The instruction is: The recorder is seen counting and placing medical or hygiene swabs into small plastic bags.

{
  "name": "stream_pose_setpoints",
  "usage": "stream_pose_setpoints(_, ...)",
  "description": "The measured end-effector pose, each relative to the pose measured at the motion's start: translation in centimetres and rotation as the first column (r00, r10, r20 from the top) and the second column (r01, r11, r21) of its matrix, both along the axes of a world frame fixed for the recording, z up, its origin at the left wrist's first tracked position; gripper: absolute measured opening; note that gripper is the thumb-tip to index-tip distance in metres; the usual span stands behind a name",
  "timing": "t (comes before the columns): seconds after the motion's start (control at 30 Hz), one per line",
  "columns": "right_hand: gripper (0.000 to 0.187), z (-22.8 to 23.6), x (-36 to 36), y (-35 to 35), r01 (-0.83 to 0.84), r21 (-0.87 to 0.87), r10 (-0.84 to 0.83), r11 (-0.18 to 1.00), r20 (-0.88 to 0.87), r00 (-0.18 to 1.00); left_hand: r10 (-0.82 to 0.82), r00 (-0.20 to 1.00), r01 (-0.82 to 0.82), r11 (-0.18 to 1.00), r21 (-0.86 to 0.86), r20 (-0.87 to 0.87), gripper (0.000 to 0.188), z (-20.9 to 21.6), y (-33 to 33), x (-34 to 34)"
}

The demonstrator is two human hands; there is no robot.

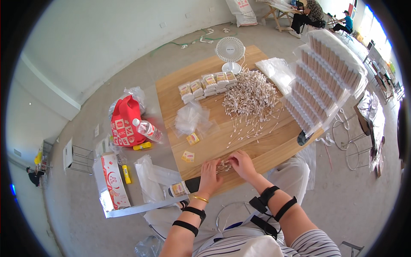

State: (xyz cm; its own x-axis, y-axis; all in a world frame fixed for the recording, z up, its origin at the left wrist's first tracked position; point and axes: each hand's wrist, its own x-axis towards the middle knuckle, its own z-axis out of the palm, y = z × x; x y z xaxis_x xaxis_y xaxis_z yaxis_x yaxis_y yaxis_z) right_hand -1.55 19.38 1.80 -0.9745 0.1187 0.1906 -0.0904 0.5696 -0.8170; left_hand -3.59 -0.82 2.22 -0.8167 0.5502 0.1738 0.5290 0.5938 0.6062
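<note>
At the near edge of the wooden table, a small row of cotton swabs [223, 166] lies between my hands. My left hand [209, 175] is closed around its left end, fingers pointing away from me. From the right, my right hand [243, 165] pinches at the other end with curled fingers. A large loose heap of cotton swabs [252, 94] covers the table beyond, with some strewn toward me. Left of my hands lie two small yellow-and-white cards [188, 156]. A filled packet [179, 189] rests by my left wrist at the table corner.
Stacked packets [207, 84] and clear plastic bags [191, 118] lie on the table [171, 92]. A white fan [230, 51] stands behind. Bundled swabs in plastic [321, 81] rise at right. At left are a red bag [126, 122], a water bottle [148, 130] and a carton [113, 182].
</note>
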Motion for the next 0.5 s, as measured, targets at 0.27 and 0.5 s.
stream_pose_setpoints(0.27, 0.013, -0.8, -1.0, 2.6, 0.124, 0.053, -0.118, 0.991, -0.099, 0.988, 0.073, 0.974, -0.143, 0.933, -0.329, -0.217, 0.092, -1.0, 2.0, 3.5)
stream_pose_setpoints(0.5, 0.013, -1.0, -6.5, 3.6, 0.109, 0.341, -0.075, 0.934, -0.109, 0.991, 0.085, 0.985, -0.146, 0.882, -0.449, -0.153, 0.091, -1.7, 2.6, 3.4)
